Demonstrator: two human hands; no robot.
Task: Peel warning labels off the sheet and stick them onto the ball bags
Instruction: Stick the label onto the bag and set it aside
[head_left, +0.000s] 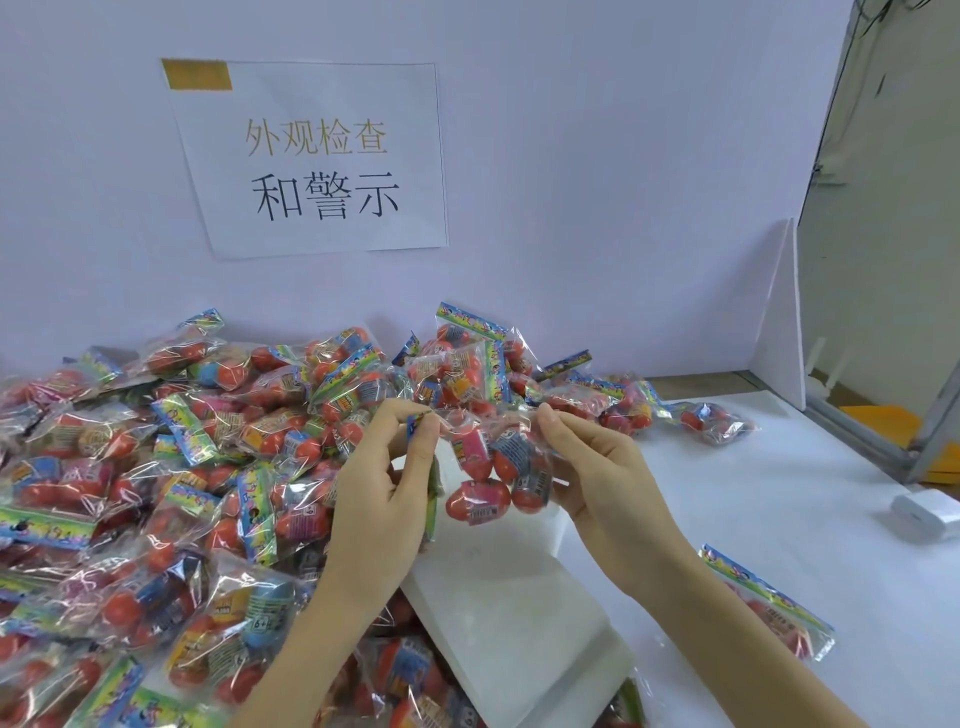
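Observation:
A clear ball bag (493, 467) with red balls hangs in the air between my hands, above a white block (498, 587). My left hand (384, 493) pinches its colourful header end between thumb and fingers. My right hand (597, 467) pinches the other end of the plastic. A large pile of the same ball bags (156, 493) covers the table to the left and behind. I see no label sheet in this view.
One ball bag (774, 608) lies alone on the white table at the right, another (711, 421) further back. A small white device (924, 512) sits at the right edge. A paper sign (322, 166) hangs on the back wall, and a white divider (784, 322) stands at the right.

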